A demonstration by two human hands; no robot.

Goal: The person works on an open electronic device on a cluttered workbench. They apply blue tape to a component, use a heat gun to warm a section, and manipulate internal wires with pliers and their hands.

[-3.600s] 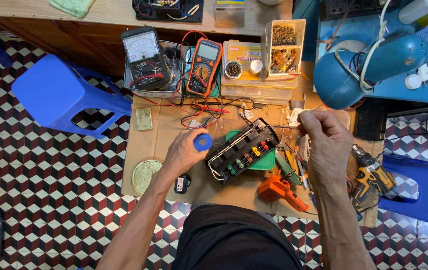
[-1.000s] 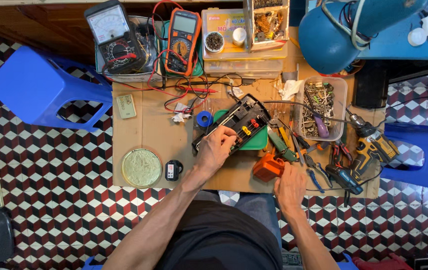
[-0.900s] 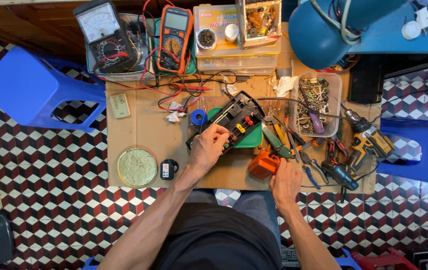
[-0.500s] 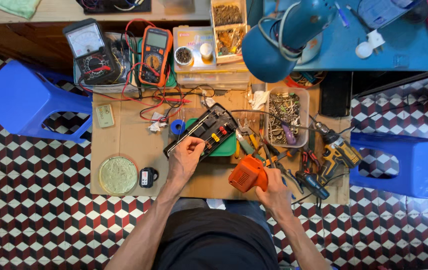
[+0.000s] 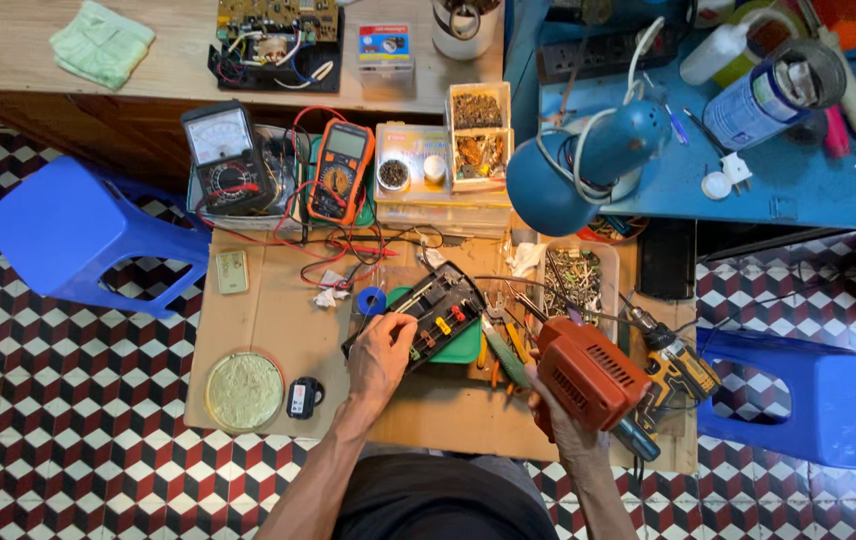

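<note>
My left hand (image 5: 380, 356) rests on the near end of a black circuit board with coloured parts (image 5: 430, 312), which lies tilted on a green mat (image 5: 463, 345). My right hand (image 5: 565, 425) grips an orange soldering gun (image 5: 591, 372) and holds it up above the table's front right, to the right of the board. A blue roll of solder (image 5: 372, 299) lies just left of the board. Pliers and screwdrivers (image 5: 504, 348) lie between the board and the gun.
A cardboard-covered low table (image 5: 268, 320) carries an analog meter (image 5: 220, 150), an orange multimeter (image 5: 342, 173), parts boxes (image 5: 476, 140), a tray of screws (image 5: 576, 282), a round tin (image 5: 244, 390) and a yellow drill (image 5: 676, 360). Blue stools (image 5: 78, 235) (image 5: 818, 400) flank it. A blue lamp (image 5: 588, 165) hangs over the back.
My right hand picked the orange soldering gun up off the table and raised it to the right. My left hand moved onto the board and stays there. The view shifted.
</note>
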